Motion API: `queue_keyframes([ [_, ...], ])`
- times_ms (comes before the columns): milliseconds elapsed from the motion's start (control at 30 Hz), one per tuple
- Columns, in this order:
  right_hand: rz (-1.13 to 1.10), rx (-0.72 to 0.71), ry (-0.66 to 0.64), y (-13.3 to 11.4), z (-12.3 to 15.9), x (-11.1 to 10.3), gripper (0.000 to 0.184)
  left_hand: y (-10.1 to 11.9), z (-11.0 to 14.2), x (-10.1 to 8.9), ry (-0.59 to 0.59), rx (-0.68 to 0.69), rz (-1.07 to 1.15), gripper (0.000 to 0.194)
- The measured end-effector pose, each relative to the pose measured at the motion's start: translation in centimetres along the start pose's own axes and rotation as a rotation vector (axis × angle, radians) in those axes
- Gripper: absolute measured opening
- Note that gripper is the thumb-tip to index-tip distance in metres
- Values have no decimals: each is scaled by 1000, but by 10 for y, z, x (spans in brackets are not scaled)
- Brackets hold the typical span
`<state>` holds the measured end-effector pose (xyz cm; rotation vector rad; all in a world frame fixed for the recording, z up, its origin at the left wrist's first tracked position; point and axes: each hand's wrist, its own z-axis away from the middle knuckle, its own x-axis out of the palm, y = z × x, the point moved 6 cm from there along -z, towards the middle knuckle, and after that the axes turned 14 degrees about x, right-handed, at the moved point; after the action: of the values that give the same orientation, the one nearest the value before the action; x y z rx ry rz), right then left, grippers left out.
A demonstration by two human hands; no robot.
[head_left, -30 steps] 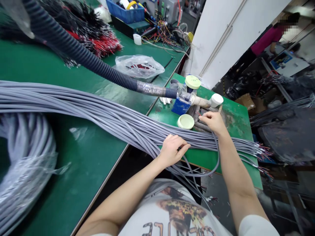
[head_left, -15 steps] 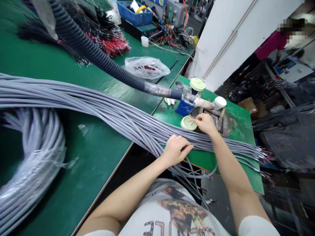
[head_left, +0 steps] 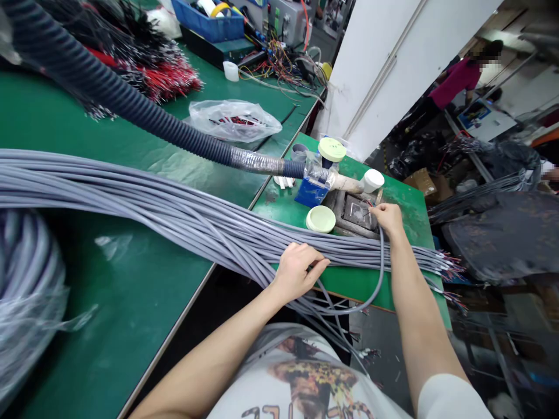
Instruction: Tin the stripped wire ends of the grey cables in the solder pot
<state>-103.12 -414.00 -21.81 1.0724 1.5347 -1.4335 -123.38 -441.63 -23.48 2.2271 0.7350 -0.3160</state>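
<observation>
- Nearest, the wearer's white shirt point(head_left: 297, 372) carries a printed picture above large block letters, cut off by the lower edge and not readable as a whole word.
- The left arm reaches diagonally forward, and the left hand point(head_left: 299, 270) rests palm down on the near side of the cable bundle point(head_left: 174, 212), knuckles bent and thumb pointing right; whether its fingers grip a strand underneath cannot be told.
- The right arm stretches farther out, wrist beyond the bundle, with the right hand point(head_left: 388, 218) turned inward.
- Its fingers are pinched together on a single grey cable point(head_left: 382, 256), which drops from them in a loop past the near edge of the green table point(head_left: 413, 215).
- The thin wire ends point(head_left: 369, 205) poke out left of those fingertips, over a dark block point(head_left: 358, 212) with a shiny square patch.
- A pale yellow dish point(head_left: 321, 218) sits just left of the block.
- Beyond, a ribbed hose point(head_left: 174, 128) slants across to the block's far side.
</observation>
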Motion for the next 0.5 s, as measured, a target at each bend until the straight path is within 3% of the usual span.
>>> queue_keyframes([
  [167, 35, 34, -4, 10, -9, 12, 28, 0, -1, 0, -3, -2, -6, 19],
  [500, -22, 46, -29, 6, -9, 14, 19, 0, 0, 1, -9, -12, -9, 20],
])
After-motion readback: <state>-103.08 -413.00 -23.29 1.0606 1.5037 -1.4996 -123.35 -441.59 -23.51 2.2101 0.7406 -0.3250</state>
